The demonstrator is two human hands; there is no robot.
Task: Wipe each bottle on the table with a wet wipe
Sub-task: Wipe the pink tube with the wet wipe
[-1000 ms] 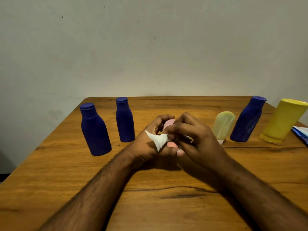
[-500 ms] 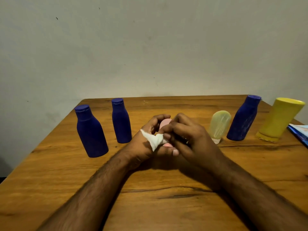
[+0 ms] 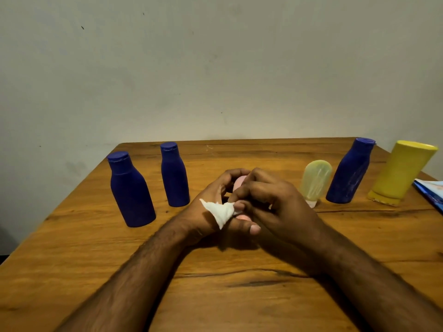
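My left hand (image 3: 211, 212) grips a small pink bottle (image 3: 239, 182) at the middle of the wooden table (image 3: 215, 295); only bits of pink show between the fingers. My right hand (image 3: 271, 202) pinches a white wet wipe (image 3: 221, 212) against that bottle, and the wipe hangs over my left hand. Two blue bottles (image 3: 130, 190) (image 3: 174, 174) stand upright at the left. At the right stand a pale translucent bottle (image 3: 314, 182) on its cap, a third blue bottle (image 3: 350, 172) and a yellow bottle (image 3: 402, 173) on its cap.
A blue and white packet (image 3: 431, 192) lies at the table's right edge. A plain wall rises just behind the table's far edge. Bare wood lies between my forearms and the near edge.
My right fingers have shifted slightly on the pink bottle and the wipe has slid a little lower over my left hand. The standing bottles have not moved.
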